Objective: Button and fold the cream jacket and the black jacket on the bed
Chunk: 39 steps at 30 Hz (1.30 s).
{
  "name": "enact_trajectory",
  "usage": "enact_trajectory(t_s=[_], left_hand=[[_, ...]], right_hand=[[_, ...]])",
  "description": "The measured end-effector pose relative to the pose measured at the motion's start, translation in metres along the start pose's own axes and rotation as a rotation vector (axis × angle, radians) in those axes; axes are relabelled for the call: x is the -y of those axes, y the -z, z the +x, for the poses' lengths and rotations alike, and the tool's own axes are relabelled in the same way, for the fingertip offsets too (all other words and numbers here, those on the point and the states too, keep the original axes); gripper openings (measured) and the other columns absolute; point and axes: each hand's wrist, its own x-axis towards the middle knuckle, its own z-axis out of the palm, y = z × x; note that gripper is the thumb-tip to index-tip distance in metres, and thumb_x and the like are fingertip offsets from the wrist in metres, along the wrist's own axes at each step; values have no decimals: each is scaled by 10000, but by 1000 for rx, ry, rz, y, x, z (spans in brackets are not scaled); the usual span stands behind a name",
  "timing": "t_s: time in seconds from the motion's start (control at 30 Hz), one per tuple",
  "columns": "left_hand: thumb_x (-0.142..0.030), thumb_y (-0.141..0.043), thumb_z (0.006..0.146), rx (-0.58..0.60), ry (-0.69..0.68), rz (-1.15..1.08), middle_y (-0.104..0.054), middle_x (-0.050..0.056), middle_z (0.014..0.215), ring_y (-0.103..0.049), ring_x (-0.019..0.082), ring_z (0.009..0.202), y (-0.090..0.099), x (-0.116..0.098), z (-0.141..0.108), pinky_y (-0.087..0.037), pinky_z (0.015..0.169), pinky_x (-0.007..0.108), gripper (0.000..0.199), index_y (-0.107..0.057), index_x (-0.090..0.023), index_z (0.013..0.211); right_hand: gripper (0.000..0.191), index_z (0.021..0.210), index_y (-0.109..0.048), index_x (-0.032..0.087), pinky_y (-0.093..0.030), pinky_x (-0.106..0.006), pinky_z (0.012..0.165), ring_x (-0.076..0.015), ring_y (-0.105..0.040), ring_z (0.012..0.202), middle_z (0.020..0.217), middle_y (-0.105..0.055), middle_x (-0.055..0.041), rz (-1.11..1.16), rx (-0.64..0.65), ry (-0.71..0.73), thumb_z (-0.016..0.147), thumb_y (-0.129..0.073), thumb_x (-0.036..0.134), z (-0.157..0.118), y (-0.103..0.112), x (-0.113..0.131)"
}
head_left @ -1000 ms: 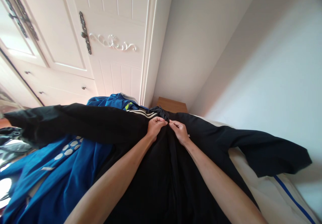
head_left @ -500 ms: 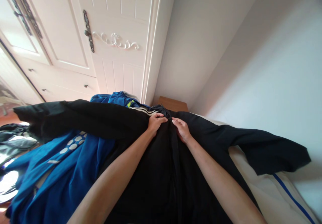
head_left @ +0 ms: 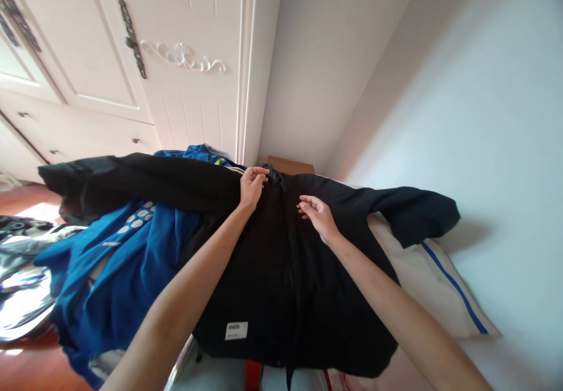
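Note:
A black zip-up jacket (head_left: 246, 262) lies spread out front up, its sleeves stretched to both sides and a white label (head_left: 236, 330) near its lower left hem. My left hand (head_left: 252, 189) is at the collar (head_left: 273, 175), with thumb and fingers closed on its left edge; the fingertips partly hide what they grip. Over the right chest of the jacket hovers my right hand (head_left: 319, 218), fingers loosely bent and apart from the thumb, holding nothing that I can see. Between my forearms the front zip line (head_left: 288, 250) runs down the jacket.
Blue clothing (head_left: 132, 268) with white dots hangs out on the left under the black sleeve. A cream cloth with a blue stripe (head_left: 453, 285) lies at the right, beside the wall (head_left: 484, 115). A white wardrobe (head_left: 189, 104) stands behind, with a brown box (head_left: 290, 164) near its corner.
My right hand has let go at the collar and moved slightly down, off the zip. My left hand has shifted up and left along the collar. The view now takes in the jacket's hem.

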Motion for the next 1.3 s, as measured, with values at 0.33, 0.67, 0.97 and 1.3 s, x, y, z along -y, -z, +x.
enact_trajectory(t_s=[0.33,0.67,0.97,1.3], left_hand=[[-281,-664,803,-14,127,36,-740,54,900,-629,125,693,73,-74,-225,-462,604,215,123,-670,-173,861],[-116,-635,711,-639,1129,-216,-536,-52,561,-466,67,422,96,39,-392,-338,436,167,118,-532,-172,719],[-80,-633,790,-454,1227,-410,-525,-19,528,-542,99,458,81,36,-390,-458,484,194,147,-575,-151,675],[-247,-920,572,-102,877,-494,-726,51,755,-660,124,664,79,-22,-419,-560,636,215,294,-725,-119,750]], right_hand=[[384,999,-689,164,-462,-245,552,-136,-608,633,775,-668,-37,-3,156,-193,828,-657,505,-194,47,13],[503,1189,-535,167,-505,-325,711,-270,-704,860,881,-686,-79,-867,15,-229,824,-633,498,-313,-26,-76],[418,1173,-566,157,-535,-371,762,-297,-687,958,1060,-682,-156,-831,-126,-140,871,-549,446,-332,-37,-103],[471,981,-740,172,-560,-325,513,-252,-659,744,815,-714,-81,-5,-139,-375,740,-694,574,-331,-3,-61]])
